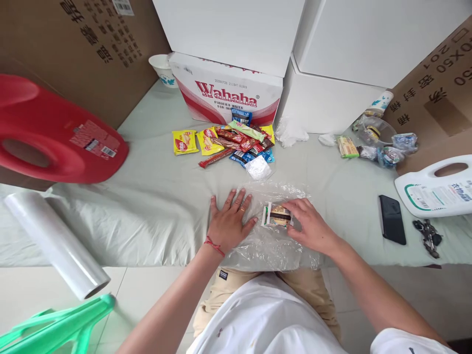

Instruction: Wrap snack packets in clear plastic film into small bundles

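My left hand (231, 219) lies flat with its fingers spread on the left part of a sheet of clear plastic film (273, 250). To its right, my right hand (309, 223) has its thumb and fingers closed on the right end of a small wrapped snack cake (277, 215). The cake has a dark band between pale layers and rests on the film. Just beyond the film sits a pile of packaged snacks (243, 140), with yellow packets, red sticks and blue packs. A silvery-white packet (258, 168) lies at the pile's near edge.
A roll of film (57, 246) overhangs the table's front edge at left, near a red jug (55, 132). Behind the snacks stands a Wahaha box (226, 91). On the right are a phone (392, 220), keys (428, 238), a white bottle (435, 189) and film-wrapped snacks (391, 155).
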{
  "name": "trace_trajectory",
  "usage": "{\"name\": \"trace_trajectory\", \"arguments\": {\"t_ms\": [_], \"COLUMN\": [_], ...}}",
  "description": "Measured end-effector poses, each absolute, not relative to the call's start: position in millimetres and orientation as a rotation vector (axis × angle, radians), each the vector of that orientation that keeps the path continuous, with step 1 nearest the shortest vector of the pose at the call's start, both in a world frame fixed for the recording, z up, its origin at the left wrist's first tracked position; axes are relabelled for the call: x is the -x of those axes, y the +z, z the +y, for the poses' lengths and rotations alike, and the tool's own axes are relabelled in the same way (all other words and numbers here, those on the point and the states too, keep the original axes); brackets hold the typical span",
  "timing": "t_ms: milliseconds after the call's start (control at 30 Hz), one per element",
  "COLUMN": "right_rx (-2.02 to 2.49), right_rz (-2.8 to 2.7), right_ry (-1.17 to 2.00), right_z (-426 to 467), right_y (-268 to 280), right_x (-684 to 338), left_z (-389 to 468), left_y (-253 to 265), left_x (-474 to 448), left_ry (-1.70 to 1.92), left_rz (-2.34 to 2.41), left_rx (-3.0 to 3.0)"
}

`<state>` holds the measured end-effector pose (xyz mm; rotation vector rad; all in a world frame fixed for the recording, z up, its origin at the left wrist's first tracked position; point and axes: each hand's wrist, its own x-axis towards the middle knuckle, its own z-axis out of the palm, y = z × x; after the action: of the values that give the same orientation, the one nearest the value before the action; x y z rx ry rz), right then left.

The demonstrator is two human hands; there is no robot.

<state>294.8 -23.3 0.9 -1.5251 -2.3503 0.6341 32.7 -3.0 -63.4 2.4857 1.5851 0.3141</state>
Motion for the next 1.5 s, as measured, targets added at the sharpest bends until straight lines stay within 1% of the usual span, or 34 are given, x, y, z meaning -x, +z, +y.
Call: {"name": "trace_trajectory", "arguments": {"t_ms": [133, 267, 367, 467, 533, 633, 733, 867, 1000, 1100, 1167, 1233, 1333, 1400, 1467, 1500], "right_rx": [1.485, 1.435, 1.351, 1.407, 1.451, 1.427, 1.392, 1.37, 1.431, 1.527, 1.569, 1.596, 1.644, 1.696, 1.742, 1.761], "right_rz": [-2.367, -2.205, -2.224, -2.237, -2.196, -2.146, -2.113, -2.104, -2.068, -2.044, -2.031, -2.006, -1.986, -1.985, -1.981, -1.98], "right_ry": [0.59, 0.473, 0.403, 0.302, 0.264, 0.279, 0.393, 0.587, 0.707, 0.757, 0.797, 0.857, 0.917, 0.919, 0.928, 0.93], "right_z": [-31, -73, -116, -146, -153, -144, -123, -95, -68, -40, -18, 4, 25, 30, 30, 29], "right_y": [-1, 2, -13, -39, -51, -50, -33, -11, 3, 9, 9, 5, -8, -17, -23, -24], "right_x": [-293, -297, -298, -297, -298, -304, -310, -317, -322, -326, -330, -333, -335, -336, -337, -338], "left_z": [-3, -3, -6, -11, -13, -17, -26, -43, -47, -29, -13, 2, 11, 6, -4, -11], "left_y": [-61, -56, -57, -60, -60, -51, -39, -39, -50, -53, -54, -56, -58, -53, -42, -36], "left_x": [-32, -31, -25, -14, -3, 11, 20, 25, 23, 16, 10, 4, 0, -2, -7, -12], "left_ry": [0.298, 0.29, 0.371, 0.548, 0.673, 0.749, 0.64, 0.527, 0.685, 0.826, 0.843, 0.785, 0.759, 0.917, 1.137, 1.21], "left_rz": [1.586, 1.605, 1.662, 1.684, 1.518, 1.038, 0.698, 0.591, 0.794, 1.088, 1.323, 1.539, 1.855, 2.029, 2.033, 1.919], "left_rx": [-2.486, -2.499, -2.503, -2.535, -2.641, -2.752, -2.693, -2.677, -2.611, -2.327, -2.088, -1.937, -1.966, -2.049, -2.17, -2.282]}}
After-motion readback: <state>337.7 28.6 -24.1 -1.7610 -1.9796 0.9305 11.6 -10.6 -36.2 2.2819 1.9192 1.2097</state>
